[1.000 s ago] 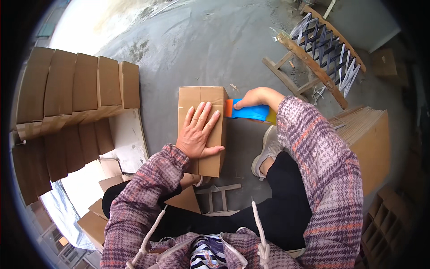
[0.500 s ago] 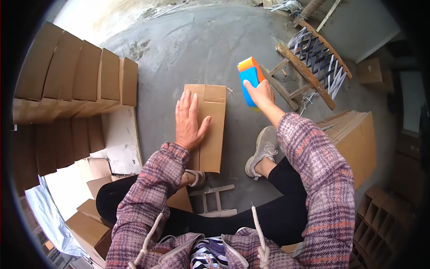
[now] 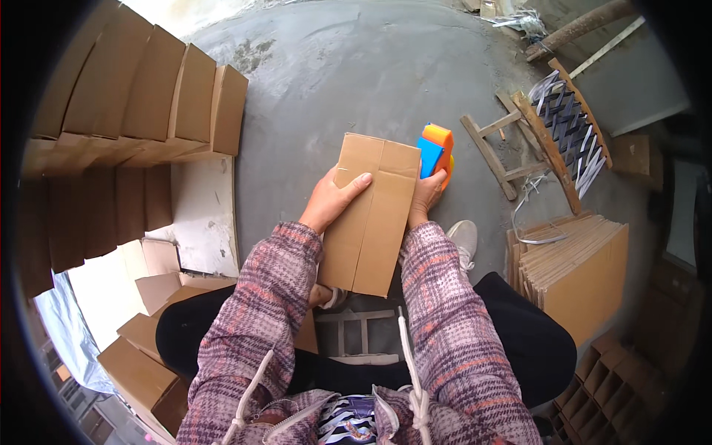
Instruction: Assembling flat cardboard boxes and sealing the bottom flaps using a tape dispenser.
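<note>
A closed brown cardboard box (image 3: 374, 222) is in front of me, tilted slightly, with a seam running along its upper face. My left hand (image 3: 331, 199) grips its left side, thumb lying on the upper face and the other fingers hidden beneath or behind it. At the box's right edge, my right hand (image 3: 426, 196) is closed around a blue and orange tape dispenser (image 3: 439, 147). The box partly covers that hand and the lower part of the dispenser. Whether the right hand also presses against the box, I cannot tell.
Stacked cardboard boxes (image 3: 156, 85) stand at the left, with open boxes (image 3: 137, 363) below them. To the right are a wooden stool with woven straps (image 3: 567, 122) and a bundle of flat cardboard (image 3: 586, 274). A small wooden frame (image 3: 363, 337) lies between my legs.
My left hand has gone from lying flat on the box to gripping its side. The box has turned and shifted right. My right hand has brought the tape dispenser down beside it.
</note>
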Demonstrator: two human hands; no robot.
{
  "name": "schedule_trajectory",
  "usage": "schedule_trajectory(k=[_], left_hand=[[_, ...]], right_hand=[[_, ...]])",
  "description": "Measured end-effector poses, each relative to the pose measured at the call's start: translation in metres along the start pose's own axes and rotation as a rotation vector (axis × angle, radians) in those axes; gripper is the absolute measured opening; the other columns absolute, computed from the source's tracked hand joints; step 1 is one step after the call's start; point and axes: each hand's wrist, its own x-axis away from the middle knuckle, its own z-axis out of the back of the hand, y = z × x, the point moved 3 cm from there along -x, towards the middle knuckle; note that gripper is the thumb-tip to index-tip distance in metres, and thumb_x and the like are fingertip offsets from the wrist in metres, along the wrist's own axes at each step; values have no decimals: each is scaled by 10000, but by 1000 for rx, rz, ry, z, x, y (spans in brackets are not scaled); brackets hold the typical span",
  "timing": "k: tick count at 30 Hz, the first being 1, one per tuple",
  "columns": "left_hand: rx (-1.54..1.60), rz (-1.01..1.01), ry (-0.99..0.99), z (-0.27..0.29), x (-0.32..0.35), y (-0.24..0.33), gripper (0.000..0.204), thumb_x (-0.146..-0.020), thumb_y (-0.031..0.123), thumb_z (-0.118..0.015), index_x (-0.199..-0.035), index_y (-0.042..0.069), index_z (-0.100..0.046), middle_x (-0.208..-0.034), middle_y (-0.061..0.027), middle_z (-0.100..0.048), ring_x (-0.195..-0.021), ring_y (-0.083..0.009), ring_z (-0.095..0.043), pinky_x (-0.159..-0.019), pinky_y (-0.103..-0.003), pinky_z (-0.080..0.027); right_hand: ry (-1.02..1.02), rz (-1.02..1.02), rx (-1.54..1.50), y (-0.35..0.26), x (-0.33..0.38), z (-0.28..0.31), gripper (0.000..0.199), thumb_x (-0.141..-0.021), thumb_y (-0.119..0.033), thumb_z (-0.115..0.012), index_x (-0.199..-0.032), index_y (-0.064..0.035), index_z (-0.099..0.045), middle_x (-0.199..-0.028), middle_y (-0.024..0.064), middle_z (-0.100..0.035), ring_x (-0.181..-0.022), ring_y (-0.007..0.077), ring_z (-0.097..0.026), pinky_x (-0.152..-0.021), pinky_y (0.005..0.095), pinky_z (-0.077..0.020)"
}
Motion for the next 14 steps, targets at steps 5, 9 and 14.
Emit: schedule_trajectory(k=[5,9,14], left_hand=[[-499,-82,334,2,6,4,652,-805,453,-661,-1245,2,-493,-1178,-169,-585,-1078,-240,-565,-916,-347,-438],[-579,-699,641,4,39,53,607,-865,487,-580,-1197,-18,-535,-1146,-113,-594,-1105,-199,-525,-956,-323,-394],[71,-276,-264,-3,96,93,532,-919,483,-493,-1203,39,-567,-1145,-83,-597,-1072,-166,-529,-934,-289,-399]], right_hand=[[-44,145,-158,-24,-4,75,577,-805,-493,-646,-1073,8,-548,-952,155,-638,-876,284,-619,-793,395,-465],[-388,365,-279,-70,16,167,467,-831,-411,-657,-1026,0,-552,-892,71,-617,-796,153,-564,-743,307,-462],[-929,484,-229,-120,75,234,463,-802,-364,-698,-1082,-25,-554,-986,70,-625,-911,116,-574,-837,273,-454]])
